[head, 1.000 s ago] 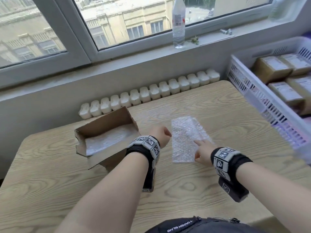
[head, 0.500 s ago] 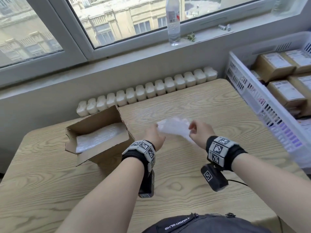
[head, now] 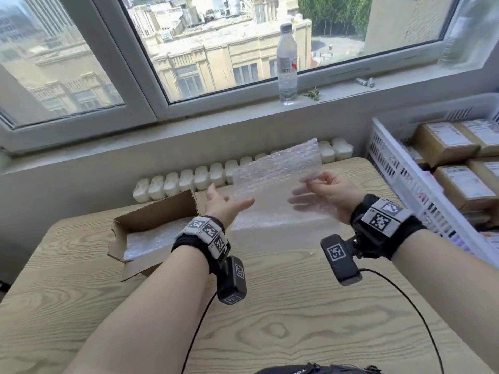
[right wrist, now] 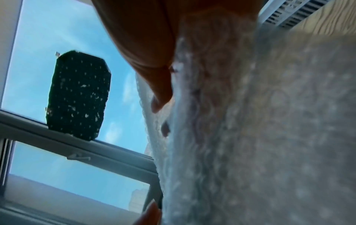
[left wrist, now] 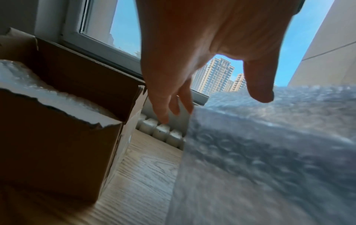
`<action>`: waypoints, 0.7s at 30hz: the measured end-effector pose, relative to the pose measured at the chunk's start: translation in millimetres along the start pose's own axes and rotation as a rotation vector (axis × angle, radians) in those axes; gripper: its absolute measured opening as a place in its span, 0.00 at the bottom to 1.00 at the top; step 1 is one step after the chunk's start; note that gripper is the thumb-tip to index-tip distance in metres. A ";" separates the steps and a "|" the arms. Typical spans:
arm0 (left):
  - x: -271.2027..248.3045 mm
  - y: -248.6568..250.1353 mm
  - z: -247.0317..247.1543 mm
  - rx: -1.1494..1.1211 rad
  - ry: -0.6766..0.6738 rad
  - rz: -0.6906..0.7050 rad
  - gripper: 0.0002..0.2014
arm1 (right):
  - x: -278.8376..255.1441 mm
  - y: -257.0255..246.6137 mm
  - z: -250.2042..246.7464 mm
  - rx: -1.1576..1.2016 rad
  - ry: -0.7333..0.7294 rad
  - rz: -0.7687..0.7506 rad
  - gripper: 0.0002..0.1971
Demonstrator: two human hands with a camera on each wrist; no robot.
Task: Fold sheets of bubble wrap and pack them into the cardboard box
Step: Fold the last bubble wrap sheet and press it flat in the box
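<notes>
The right hand (head: 328,197) holds one sheet of bubble wrap (head: 278,184) up in the air above the wooden table (head: 270,319). In the right wrist view, its thumb (right wrist: 154,76) presses on the near face of the sheet (right wrist: 250,121), and the other fingers show only dimly through the plastic, so the hold is a pinch at the right edge. The sheet stands almost upright, open and not folded, and its top corner reaches in front of the wall below the window sill (head: 243,114).

The left hand (head: 221,202) is spread wide, with straight fingers, at the left edge of the same sheet. In the left wrist view the left hand (left wrist: 202,53) has its fingers (left wrist: 173,103) pointing down just beside the sheet's (left wrist: 269,144) edge, and the thumb (left wrist: 260,85) is in front of it. I cannot tell if any finger really touches the plastic.

To the left of the left hand, the open cardboard box (head: 151,238) lies on the table. Inside it there is already some bubble wrap (head: 151,238).

Behind the table a row of white foam pieces (head: 189,179) stands along the wall. A clear water bottle (head: 286,63) stands on the sill. At the right, a white plastic crate (head: 399,184) holds small brown parcels (head: 445,143) with labels.
</notes>
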State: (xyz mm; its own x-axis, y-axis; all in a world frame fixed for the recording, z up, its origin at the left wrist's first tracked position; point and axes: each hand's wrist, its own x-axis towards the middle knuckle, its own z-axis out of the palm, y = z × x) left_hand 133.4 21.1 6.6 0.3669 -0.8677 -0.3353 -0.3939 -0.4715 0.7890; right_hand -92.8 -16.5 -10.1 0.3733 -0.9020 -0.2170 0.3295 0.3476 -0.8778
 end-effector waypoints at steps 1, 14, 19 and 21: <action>2.1 0.3 -2.2 -0.030 -0.053 -0.007 0.47 | 0.3 -2.1 -0.2 0.016 -0.003 -0.008 0.08; 16.5 -0.4 -22.0 -0.398 -0.129 -0.038 0.12 | 9.0 -8.9 -9.7 -0.302 0.274 -0.037 0.12; 22.0 -0.3 -30.7 -0.463 -0.115 -0.078 0.10 | 8.2 -8.0 0.7 -0.350 0.392 -0.059 0.23; 19.1 3.3 -35.5 -0.534 -0.151 -0.138 0.05 | 10.0 -6.4 5.5 -0.398 0.442 -0.056 0.27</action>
State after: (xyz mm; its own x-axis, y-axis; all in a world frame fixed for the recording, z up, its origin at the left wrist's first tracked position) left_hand 169.1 8.5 21.1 0.2449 -0.8352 -0.4925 0.1439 -0.4710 0.8703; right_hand -86.4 -26.3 -4.3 -0.0594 -0.9670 -0.2477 -0.0435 0.2504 -0.9672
